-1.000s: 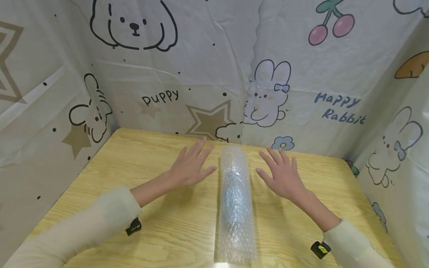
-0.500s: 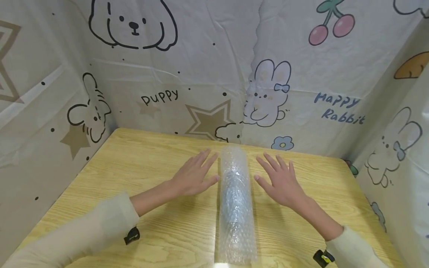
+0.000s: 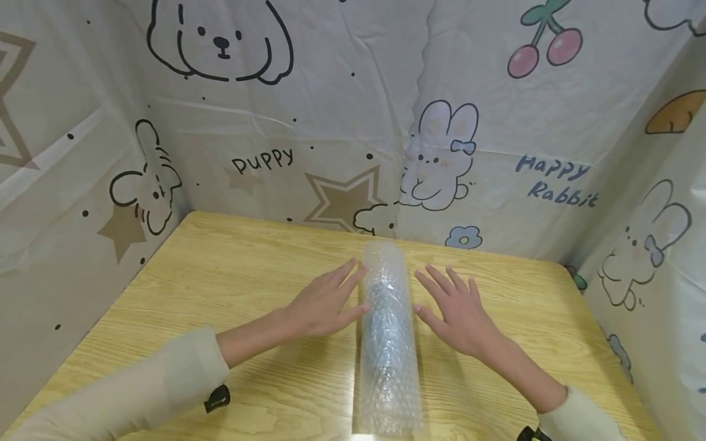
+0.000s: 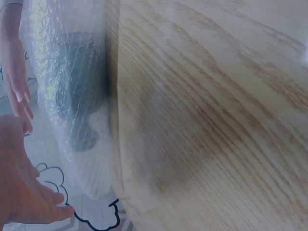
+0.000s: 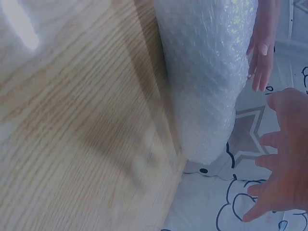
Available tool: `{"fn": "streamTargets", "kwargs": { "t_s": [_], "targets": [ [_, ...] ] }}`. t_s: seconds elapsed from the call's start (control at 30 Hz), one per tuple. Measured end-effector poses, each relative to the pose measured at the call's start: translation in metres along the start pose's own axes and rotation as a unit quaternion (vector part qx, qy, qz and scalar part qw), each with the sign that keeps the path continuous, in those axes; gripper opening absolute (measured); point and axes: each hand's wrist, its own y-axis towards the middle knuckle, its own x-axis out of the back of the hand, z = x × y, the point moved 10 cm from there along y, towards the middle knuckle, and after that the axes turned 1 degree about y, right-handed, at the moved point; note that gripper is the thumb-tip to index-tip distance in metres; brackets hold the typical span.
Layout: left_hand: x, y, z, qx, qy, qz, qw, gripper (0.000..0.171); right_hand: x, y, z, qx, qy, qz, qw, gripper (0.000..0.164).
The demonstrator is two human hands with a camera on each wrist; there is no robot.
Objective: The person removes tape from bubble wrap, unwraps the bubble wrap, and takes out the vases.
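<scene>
A long roll of bubble wrap (image 3: 389, 343) lies on the wooden table, pointing away from me. Something bluish-dark (image 4: 79, 86) shows through the wrap in the left wrist view; its kind is hidden by the bubbles. My left hand (image 3: 325, 301) is on the roll's left side with fingers extended, its fingertips right at the roll's edge in the head view. On the other side my right hand (image 3: 456, 311) is spread, thumb and fingertips a small distance from the wrap. Neither hand grips anything.
The pale wooden table (image 3: 237, 257) reaches back to a fabric curtain (image 3: 331, 98) printed with cartoon animals, stars and cherries. The same curtain hangs along both sides. Dark straps (image 3: 217, 398) sit under the sleeves.
Both hands have come down toward me and inward, closing in on the bubble-wrapped roll from either side. The roll stays where it was.
</scene>
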Motion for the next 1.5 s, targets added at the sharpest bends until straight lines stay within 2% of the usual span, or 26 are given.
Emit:
{"fn": "streamTargets", "kwargs": {
  "t_s": [0.2,0.37,0.8,1.03,1.27,1.5],
  "targets": [
    [-0.013,-0.001,-0.007,-0.009,0.004,0.024,0.9997,0.073,-0.001,-0.006,0.007,0.006,0.013,0.001,1.000,0.062],
    [-0.021,-0.002,-0.015,-0.032,0.016,0.033,0.9988,0.074,-0.002,-0.009,0.011,0.011,0.017,0.004,1.000,0.061],
    [-0.030,-0.004,-0.036,-0.109,0.018,0.014,0.9938,0.077,-0.005,-0.015,0.022,0.027,0.012,0.004,1.000,0.060],
    [-0.040,-0.002,-0.039,-0.112,0.027,0.036,0.9926,0.082,-0.008,-0.017,0.029,0.034,0.025,0.007,0.999,0.058],
    [-0.050,-0.001,-0.042,-0.121,0.023,0.054,0.9910,0.090,-0.018,-0.023,0.029,-0.005,0.085,0.048,0.995,0.059],
    [-0.056,-0.001,-0.044,-0.123,0.019,0.064,0.9902,0.090,-0.020,-0.024,0.040,0.005,0.083,0.042,0.996,0.061]
  ]
}}
